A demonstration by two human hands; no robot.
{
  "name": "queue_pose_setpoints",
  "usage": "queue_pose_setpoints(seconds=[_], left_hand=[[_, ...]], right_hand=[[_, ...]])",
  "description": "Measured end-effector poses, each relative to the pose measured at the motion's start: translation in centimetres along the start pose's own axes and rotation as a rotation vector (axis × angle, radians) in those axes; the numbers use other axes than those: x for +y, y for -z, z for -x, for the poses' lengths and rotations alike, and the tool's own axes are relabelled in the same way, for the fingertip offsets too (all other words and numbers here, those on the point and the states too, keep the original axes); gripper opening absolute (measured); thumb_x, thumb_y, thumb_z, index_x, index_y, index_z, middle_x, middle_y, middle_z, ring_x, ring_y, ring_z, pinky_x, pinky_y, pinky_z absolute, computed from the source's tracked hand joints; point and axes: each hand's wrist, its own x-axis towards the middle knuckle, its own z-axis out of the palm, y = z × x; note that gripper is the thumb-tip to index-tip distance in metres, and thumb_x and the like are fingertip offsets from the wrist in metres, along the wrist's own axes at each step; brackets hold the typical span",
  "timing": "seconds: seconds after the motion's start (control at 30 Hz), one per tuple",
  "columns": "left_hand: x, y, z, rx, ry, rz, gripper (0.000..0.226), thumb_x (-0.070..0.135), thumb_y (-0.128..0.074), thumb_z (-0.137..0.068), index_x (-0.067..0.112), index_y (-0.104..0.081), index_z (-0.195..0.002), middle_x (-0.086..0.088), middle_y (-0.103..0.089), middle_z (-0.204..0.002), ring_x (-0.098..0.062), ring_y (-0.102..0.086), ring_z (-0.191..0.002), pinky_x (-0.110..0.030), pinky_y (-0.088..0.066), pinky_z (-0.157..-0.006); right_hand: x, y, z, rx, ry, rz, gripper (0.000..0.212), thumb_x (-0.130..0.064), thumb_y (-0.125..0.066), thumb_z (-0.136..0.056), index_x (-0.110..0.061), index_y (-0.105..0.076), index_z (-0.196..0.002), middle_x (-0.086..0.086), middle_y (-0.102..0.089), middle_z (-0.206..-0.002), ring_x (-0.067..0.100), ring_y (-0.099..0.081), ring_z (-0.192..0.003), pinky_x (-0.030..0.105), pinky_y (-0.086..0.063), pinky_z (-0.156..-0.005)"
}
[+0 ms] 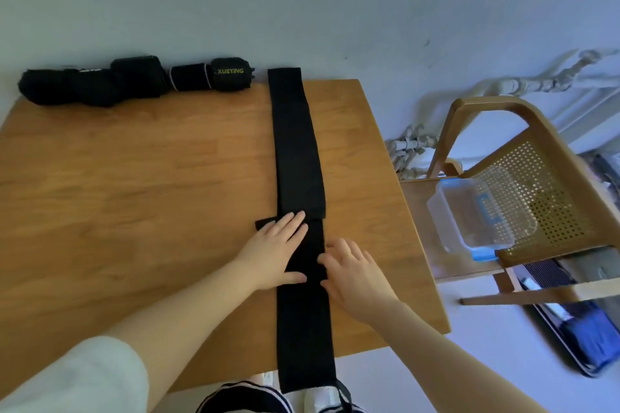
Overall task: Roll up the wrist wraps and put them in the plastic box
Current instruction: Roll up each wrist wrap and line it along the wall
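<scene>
Both hands lie flat, fingers straight: your left hand [273,246] and right hand [352,266] on the wrist wrap [298,161] stretching toward twelve o'clock. Roll tightly, edges aligned; plastic box [449,211] waits at three o'clock.

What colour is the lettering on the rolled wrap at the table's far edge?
Yellow-green "XUEYING" on the black rolled wrap, seen in the head view.

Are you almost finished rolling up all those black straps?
Not yet. Some rolled wraps already sit at the table's far edge. Right now one long wrap lies flat, unrolled, with the left hand and right hand pressing on it. It must be rolled next. The plastic box on the chair looks empty, so everything must go in there afterwards.
</scene>
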Motion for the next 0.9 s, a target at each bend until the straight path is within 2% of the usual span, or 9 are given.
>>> queue_pose_setpoints(seconds=[0.13, 0.23, 0.33, 0.4, 0.5, 0.57, 0.67, 0.73, 0.9], left_hand=[[1.6, -0.8, -0.4, 0.006, 0.141, -0.059, 0.093, 0.065, -0.038, -0.089, 0.015, 0.009, -0.151, -0.003, 0.023, -0.156, -0.019, 0.017, -0.145, -0.037, 0.000, -0.119], [2.8, -1.0, -0.4, 0.040, 0.247, -0.079, 0.089, 0.065, -0.037, -0.090, 0.017, 0.006, -0.151, -0.004, 0.020, -0.157, -0.021, 0.015, -0.145, -0.038, 0.000, -0.118], [4.4, -1.5, 0.8, 0.174, 0.288, -0.062, 0.076, 0.053, -0.039, -0.096, 0.016, -0.004, -0.152, -0.006, 0.013, -0.159, -0.024, 0.007, -0.146, -0.039, -0.006, -0.118], [6.1, -2.2, 2.3, 0.313, 0.213, 0.050, 0.059, 0.037, -0.044, -0.098, 0.016, -0.022, -0.149, -0.005, -0.006, -0.159, -0.023, -0.009, -0.145, -0.037, -0.019, -0.115], [8.3, -3.5, 4.9, 0.362, 0.058, 0.230, 0.034, 0.029, -0.045, -0.098, 0.018, -0.051, -0.130, 0.003, -0.044, -0.136, -0.015, -0.045, -0.121, -0.028, -0.043, -0.093], [8.9, -4.2, 6.2, 0.296, 0.061, 0.343, 0.026, 0.034, -0.044, -0.098, 0.021, -0.058, -0.115, 0.008, -0.054, -0.119, -0.011, -0.053, -0.102, -0.026, -0.045, -0.080], [9.0, -4.6, 7.2, 0.238, 0.103, 0.488, 0.028, 0.049, -0.049, -0.091, 0.023, -0.057, -0.098, 0.010, -0.056, -0.108, -0.011, -0.055, -0.090, -0.030, -0.047, -0.077], [9.1, -4.8, 7.2, 0.184, 0.075, 0.451, 0.038, 0.056, -0.052, -0.085, 0.022, -0.058, -0.102, 0.010, -0.054, -0.118, -0.013, -0.056, -0.097, -0.031, -0.046, -0.081], [9.2, -5.0, 6.8, 0.237, 0.092, 0.380, 0.036, 0.036, -0.054, -0.093, 0.013, -0.060, -0.120, 0.008, -0.046, -0.136, -0.018, -0.057, -0.103, -0.027, -0.043, -0.083]], right_hand=[[-0.8, -2.7, 4.2, 0.001, 0.351, 0.134, 0.041, -0.053, -0.075, -0.067, -0.027, -0.066, -0.097, -0.003, -0.061, -0.111, 0.016, -0.060, -0.103, 0.028, -0.054, -0.079], [-0.7, -3.9, 6.4, -0.070, 0.365, 0.143, 0.065, -0.068, -0.070, -0.062, -0.025, -0.062, -0.111, 0.001, -0.060, -0.121, 0.020, -0.058, -0.114, 0.033, -0.051, -0.092], [0.0, -4.4, 7.5, -0.179, 0.330, 0.175, 0.082, -0.063, -0.072, -0.066, -0.016, -0.049, -0.129, 0.011, -0.042, -0.146, 0.030, -0.035, -0.138, 0.046, -0.031, -0.110], [-0.1, -4.5, 8.1, -0.181, 0.329, 0.167, 0.072, -0.043, -0.079, -0.067, -0.013, -0.048, -0.125, 0.013, -0.037, -0.150, 0.033, -0.030, -0.141, 0.050, -0.031, -0.112], [-0.1, -4.7, 8.5, -0.161, 0.261, 0.094, 0.053, -0.023, -0.084, -0.057, -0.014, -0.058, -0.102, 0.011, -0.057, -0.133, 0.034, -0.050, -0.127, 0.047, -0.050, -0.095], [0.0, -4.4, 8.0, -0.108, 0.276, -0.058, 0.032, -0.020, -0.071, -0.079, -0.010, -0.061, -0.108, 0.007, -0.048, -0.143, 0.031, -0.037, -0.137, 0.046, -0.042, -0.105], [0.7, -3.0, 6.9, -0.183, 0.219, -0.175, 0.034, -0.026, -0.048, -0.098, -0.014, -0.055, -0.129, -0.008, -0.030, -0.154, 0.015, -0.018, -0.145, 0.038, -0.027, -0.114], [0.6, -2.1, 6.2, -0.227, 0.176, -0.214, 0.036, -0.028, -0.046, -0.099, -0.016, -0.052, -0.132, -0.007, -0.036, -0.150, 0.015, -0.031, -0.137, 0.036, -0.035, -0.108], [-0.3, -1.3, 5.1, -0.136, 0.008, -0.216, 0.030, -0.022, -0.057, -0.094, -0.019, -0.044, -0.121, 0.002, -0.057, -0.114, 0.019, -0.054, -0.097, 0.032, -0.050, -0.081]])
